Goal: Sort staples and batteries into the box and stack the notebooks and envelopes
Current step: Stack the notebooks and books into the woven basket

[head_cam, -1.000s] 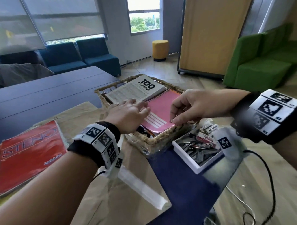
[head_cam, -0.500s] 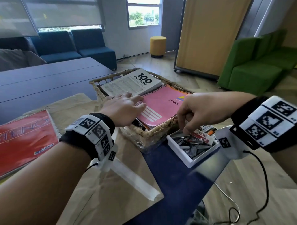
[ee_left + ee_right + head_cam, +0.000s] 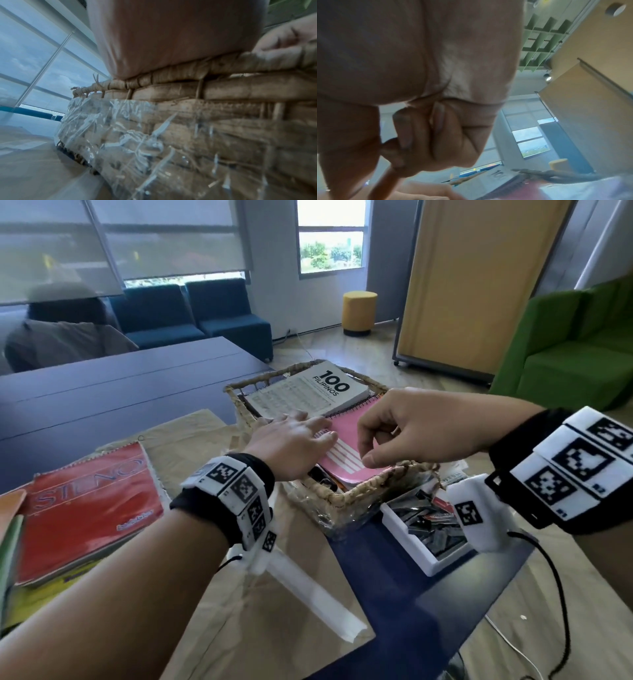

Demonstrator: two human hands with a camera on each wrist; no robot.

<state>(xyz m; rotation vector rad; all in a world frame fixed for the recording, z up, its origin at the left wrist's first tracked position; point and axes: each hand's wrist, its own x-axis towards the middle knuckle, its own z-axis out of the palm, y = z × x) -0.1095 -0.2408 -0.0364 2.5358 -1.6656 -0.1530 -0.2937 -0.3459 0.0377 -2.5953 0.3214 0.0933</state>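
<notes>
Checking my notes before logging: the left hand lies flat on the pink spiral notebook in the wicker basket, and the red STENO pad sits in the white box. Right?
Not quite. The red STENO pad lies on the table left of the left hand, not in the white box, as the head view shows. The rest holds.

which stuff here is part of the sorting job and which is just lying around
Part of the job:
white box with staples and batteries
pink spiral notebook
red steno notebook
brown envelope
wicker basket

Just lying about:
yellow stool
green sofa
blue chairs
</notes>
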